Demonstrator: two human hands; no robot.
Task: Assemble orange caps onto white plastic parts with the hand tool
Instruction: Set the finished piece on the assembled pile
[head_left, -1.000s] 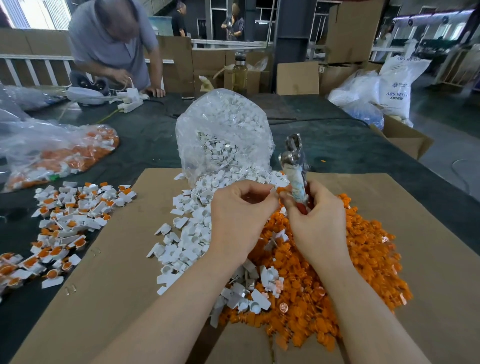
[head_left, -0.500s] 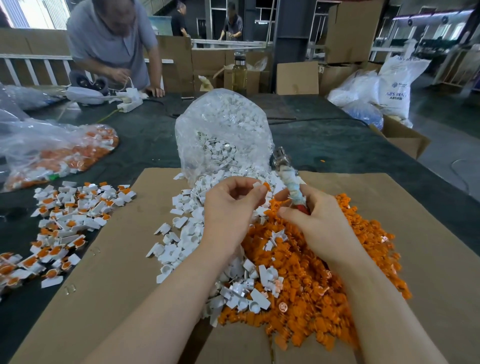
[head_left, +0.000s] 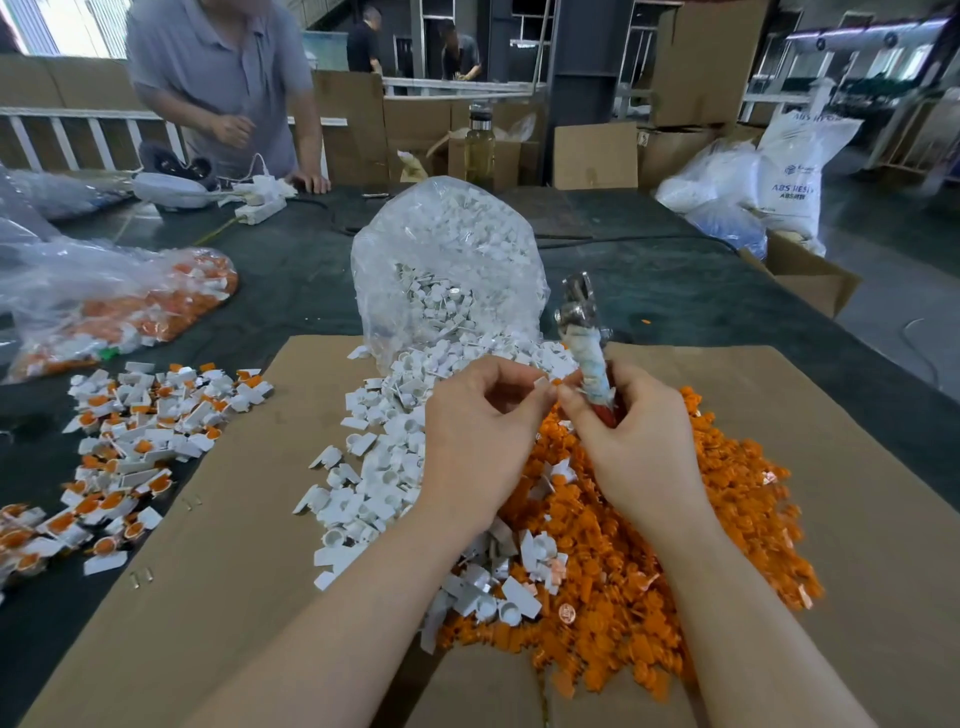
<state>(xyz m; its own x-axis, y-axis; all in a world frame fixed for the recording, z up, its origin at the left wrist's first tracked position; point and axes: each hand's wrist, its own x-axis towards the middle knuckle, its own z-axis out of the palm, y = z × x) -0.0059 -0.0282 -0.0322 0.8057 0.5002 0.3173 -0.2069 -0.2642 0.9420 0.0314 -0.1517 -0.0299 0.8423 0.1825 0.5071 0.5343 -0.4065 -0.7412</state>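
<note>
My left hand (head_left: 480, 441) pinches a small white plastic part (head_left: 542, 383) at its fingertips. My right hand (head_left: 628, 447) grips the hand tool (head_left: 584, 338), a metal head on a taped handle that points up and away; its fingertips also pinch an orange cap (head_left: 557, 383) against the white part. Both hands hover over a heap of orange caps (head_left: 649, 571) on the cardboard sheet (head_left: 234, 571). Loose white parts (head_left: 374, 483) spill from a clear bag (head_left: 447, 270) just behind the hands.
Finished white-and-orange pieces (head_left: 135, 436) lie on the dark table at the left, behind them a plastic bag of more (head_left: 119, 306). A person in a grey shirt (head_left: 223, 78) stands at the far edge by a power strip (head_left: 260, 205). Boxes and sacks stand at the right.
Both hands dipped toward the piles with the tool tilted left, then came back up. The tool now stands more upright and the fingertips of both hands meet.
</note>
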